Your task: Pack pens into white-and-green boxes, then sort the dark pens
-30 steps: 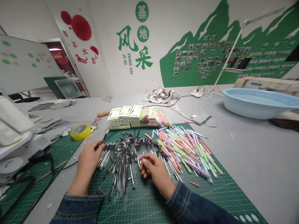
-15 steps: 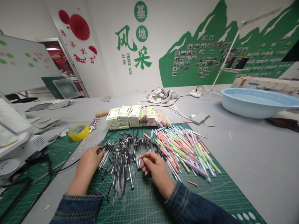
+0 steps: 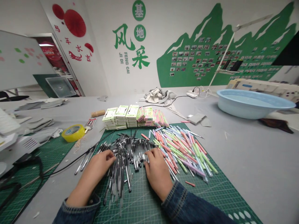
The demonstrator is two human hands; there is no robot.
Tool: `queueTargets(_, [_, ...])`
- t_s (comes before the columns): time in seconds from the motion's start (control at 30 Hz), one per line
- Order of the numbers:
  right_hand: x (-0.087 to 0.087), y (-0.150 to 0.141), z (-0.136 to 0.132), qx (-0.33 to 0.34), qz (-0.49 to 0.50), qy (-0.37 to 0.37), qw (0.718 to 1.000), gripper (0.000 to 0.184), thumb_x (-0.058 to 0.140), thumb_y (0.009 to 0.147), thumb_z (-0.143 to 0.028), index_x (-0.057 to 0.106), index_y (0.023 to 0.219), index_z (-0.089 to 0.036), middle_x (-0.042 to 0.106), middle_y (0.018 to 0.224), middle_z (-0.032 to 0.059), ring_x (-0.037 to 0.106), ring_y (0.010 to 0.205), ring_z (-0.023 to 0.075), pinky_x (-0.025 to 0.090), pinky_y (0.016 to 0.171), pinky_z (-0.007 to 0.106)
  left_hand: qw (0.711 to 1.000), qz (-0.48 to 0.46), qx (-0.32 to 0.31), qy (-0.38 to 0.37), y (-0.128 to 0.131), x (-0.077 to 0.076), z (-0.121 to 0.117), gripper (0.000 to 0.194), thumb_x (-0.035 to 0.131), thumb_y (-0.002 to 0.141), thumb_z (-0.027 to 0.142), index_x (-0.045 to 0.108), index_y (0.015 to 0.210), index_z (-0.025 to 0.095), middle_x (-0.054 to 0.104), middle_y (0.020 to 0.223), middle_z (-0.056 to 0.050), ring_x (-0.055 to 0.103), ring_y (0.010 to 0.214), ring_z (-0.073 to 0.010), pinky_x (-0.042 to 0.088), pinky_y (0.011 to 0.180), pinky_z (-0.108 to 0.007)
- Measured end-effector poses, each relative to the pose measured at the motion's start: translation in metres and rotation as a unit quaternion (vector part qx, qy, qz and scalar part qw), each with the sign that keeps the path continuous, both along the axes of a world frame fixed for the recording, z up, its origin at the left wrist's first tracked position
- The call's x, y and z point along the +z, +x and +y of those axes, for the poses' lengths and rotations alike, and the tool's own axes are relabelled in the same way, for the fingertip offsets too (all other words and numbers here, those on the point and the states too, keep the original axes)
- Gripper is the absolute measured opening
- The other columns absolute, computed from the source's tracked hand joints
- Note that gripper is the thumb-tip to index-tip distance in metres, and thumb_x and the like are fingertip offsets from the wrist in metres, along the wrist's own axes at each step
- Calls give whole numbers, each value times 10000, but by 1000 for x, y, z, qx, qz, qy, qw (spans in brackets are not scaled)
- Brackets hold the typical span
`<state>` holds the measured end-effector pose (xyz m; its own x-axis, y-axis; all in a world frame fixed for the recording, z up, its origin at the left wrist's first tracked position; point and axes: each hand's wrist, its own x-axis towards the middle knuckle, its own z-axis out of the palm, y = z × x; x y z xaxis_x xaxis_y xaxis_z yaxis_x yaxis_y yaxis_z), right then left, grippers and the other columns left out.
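Note:
Black-capped clear pens (image 3: 121, 168) lie in a loose pile on the green cutting mat (image 3: 142, 202). My left hand (image 3: 101, 163) is at the pile's left side, its fingers curled and the thumb close to the index finger; what lies between the fingertips is hidden. My right hand (image 3: 157, 171) rests at the pile's right side, thumb and index finger apart, touching the ends of clear pens. A few clear pens (image 3: 84, 159) lie apart at the mat's left edge. Right of my right hand spreads a heap of pastel pens (image 3: 184, 149).
Stacked small boxes (image 3: 121, 116) stand behind the piles. On the left are yellow tape (image 3: 73, 132), a glue tube (image 3: 90, 123), a black cable (image 3: 72, 161) and a sewing machine (image 3: 18, 149). A blue basin (image 3: 252, 105) stands right, grey cloth (image 3: 155, 95) behind the boxes.
A few clear pens now lie at the mat's left edge, where none lay before. My left hand has shifted right and nearer, to the pile. My right hand's fingers have spread onto the pens.

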<state>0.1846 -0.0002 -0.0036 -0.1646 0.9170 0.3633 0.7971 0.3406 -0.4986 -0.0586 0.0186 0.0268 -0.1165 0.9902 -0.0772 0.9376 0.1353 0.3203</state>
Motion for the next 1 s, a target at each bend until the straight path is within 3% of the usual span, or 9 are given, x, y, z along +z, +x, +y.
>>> queueTargets(0.2, [-4, 0, 5, -35, -76, 8, 996, 118, 552, 855, -161, 564, 967, -198, 548, 982, 97, 522, 939, 267, 449, 785, 373, 999, 26, 26, -38, 3, -7, -4, 177, 577, 747, 373, 559, 668, 216, 673, 634, -21, 621, 634, -203, 340, 587, -265])
queueTargets(0.43, [-12, 0, 10, -28, -104, 36, 994, 147, 458, 877, -83, 544, 907, -199, 567, 892, 101, 540, 838, 248, 420, 685, 340, 997, -10, 51, -64, 0, -13, -2, 164, 567, 743, 357, 548, 643, 228, 591, 409, 17, 616, 514, -219, 352, 577, -286])
queueTargets(0.6, [-15, 2, 9, -27, -53, 39, 997, 233, 447, 847, -39, 562, 1002, -168, 585, 890, 115, 550, 844, 249, 420, 705, 340, 998, -14, 45, -45, -2, -12, -1, 173, 563, 722, 313, 560, 579, 216, 616, 453, 1, 606, 508, -203, 351, 554, -282])
queueTargets(0.73, [-12, 4, 9, -12, 59, 5, 998, 309, 420, 859, -55, 562, 1119, -143, 594, 975, 126, 560, 912, 250, 434, 788, 361, 988, -132, 76, -22, -8, -4, -2, 226, 566, 742, 360, 565, 584, 198, 558, 420, 25, 542, 446, -161, 332, 484, -255])
queueTargets(0.83, [-8, 3, 9, 35, 175, -37, 983, 277, 433, 867, -77, 608, 1059, -172, 604, 974, 89, 568, 920, 222, 435, 828, 346, 933, -346, 87, 49, -8, 5, -5, 235, 620, 741, 414, 587, 708, 184, 519, 458, 64, 445, 389, -101, 291, 405, -210])
queueTargets(0.93, [-4, 0, 9, 77, 260, -82, 959, 224, 455, 862, -93, 630, 958, -196, 604, 935, 52, 576, 886, 196, 443, 793, 313, 815, -560, 89, 122, -4, 14, -7, 229, 706, 709, 356, 605, 809, 177, 622, 652, 33, 524, 503, -84, 386, 426, -165])
queueTargets(1.0, [-1, -1, 7, 93, 290, -99, 947, 208, 468, 848, -89, 627, 921, -201, 599, 915, 38, 575, 859, 186, 442, 762, 300, 734, -651, 108, 161, -1, 17, -7, 186, 728, 701, 267, 617, 812, 167, 672, 770, 0, 583, 591, -86, 475, 485, -156])
